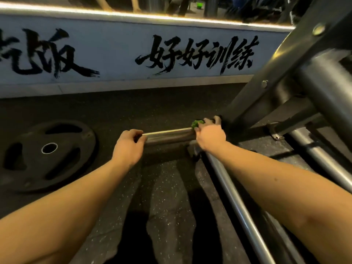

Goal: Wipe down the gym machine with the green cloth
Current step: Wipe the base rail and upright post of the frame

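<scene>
Head view, left grip [126, 147] holds one bar [167, 135], right grip [209, 136] one green cloth [196, 124]

The light is dim and warm, coming mostly from an LED strip [133, 15] that burns out to a glaring line along the top of the wall [114, 54], with bright streaks on the chrome peg [167, 133] and steel rail [238, 202]. Heavy shadows pool on the speckled floor [167, 197]. Everything is soft with motion blur, the green cloth [196, 124] a smear, and straight lines bow toward the edges.
</scene>
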